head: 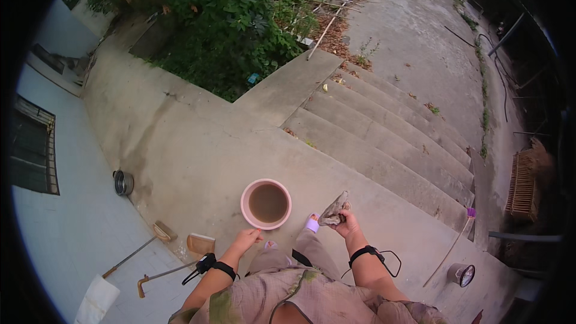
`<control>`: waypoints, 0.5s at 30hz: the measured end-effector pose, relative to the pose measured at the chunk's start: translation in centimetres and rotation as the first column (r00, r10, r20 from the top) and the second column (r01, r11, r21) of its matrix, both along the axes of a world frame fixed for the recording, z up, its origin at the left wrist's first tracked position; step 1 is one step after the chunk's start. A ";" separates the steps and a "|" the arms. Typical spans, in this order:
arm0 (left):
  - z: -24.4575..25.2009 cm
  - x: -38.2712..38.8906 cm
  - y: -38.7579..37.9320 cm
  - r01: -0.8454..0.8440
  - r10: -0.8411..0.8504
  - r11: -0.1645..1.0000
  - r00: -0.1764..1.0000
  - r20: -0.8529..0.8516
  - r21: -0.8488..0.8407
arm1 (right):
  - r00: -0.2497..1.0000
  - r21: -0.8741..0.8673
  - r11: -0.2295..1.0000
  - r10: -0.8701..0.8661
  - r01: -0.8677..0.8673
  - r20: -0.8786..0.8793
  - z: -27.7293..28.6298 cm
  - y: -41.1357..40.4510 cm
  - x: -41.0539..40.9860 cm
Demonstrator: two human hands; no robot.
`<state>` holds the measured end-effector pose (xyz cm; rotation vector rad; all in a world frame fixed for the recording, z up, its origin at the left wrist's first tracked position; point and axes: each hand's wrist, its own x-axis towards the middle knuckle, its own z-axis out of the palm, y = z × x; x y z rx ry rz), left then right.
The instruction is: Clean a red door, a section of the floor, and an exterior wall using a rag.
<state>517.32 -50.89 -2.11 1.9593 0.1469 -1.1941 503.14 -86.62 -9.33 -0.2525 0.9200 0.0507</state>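
Observation:
My left hand (249, 237) grips the near rim of a pink plastic basin (243, 207), its fingers closed at the edge. Murky brown water (268, 203) lies in the basin. To the right, my right hand (348, 225) holds a crumpled grey-brown cloth (335, 210), which sticks up and forward from the fingers, above the concrete and clear of the basin. Below the hands show my feet in lilac slippers (312, 223).
Concrete steps (382, 144) descend at the right, beside a leafy garden bed (216, 40). By the left wall stand a metal pot (123, 183), a brush (164, 231) and a dustpan (200, 244). A bucket (460, 274) and a thin stick (443, 258) lie right.

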 end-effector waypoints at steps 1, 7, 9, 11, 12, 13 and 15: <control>0.2 0.1 -0.5 0.000 -0.003 0.996 1.000 -0.031 -0.088 | 0.999 0.008 1.000 0.005 -0.005 -0.047 -0.4 -0.1 0.5; -6.7 -1.7 5.8 0.173 -0.170 0.985 0.978 -0.118 0.014 | 0.981 0.043 0.999 0.028 -0.020 -0.191 -1.6 2.8 4.7; -9.0 -1.3 8.7 0.212 -0.210 0.976 0.977 -0.033 0.055 | 0.977 -0.004 0.999 0.038 -0.040 -0.208 -2.4 4.0 5.5; -10.8 -0.7 10.5 0.193 -0.187 0.980 0.976 -0.108 0.042 | 0.968 -0.100 0.983 0.130 -0.155 -0.215 -3.4 5.6 6.2; -11.4 0.2 11.7 0.157 -0.148 0.986 0.977 -0.154 0.051 | 0.965 -0.098 0.985 0.119 -0.145 -0.232 -3.6 7.2 7.5; -12.1 1.4 12.8 0.170 -0.159 0.984 0.972 -0.172 0.048 | 0.938 -0.147 0.967 0.155 -0.208 -0.311 -3.7 8.8 8.7; -14.0 3.8 14.7 0.226 -0.206 0.971 0.955 -0.216 0.077 | 0.884 -0.216 0.913 0.239 -0.345 -0.402 -6.3 11.3 9.8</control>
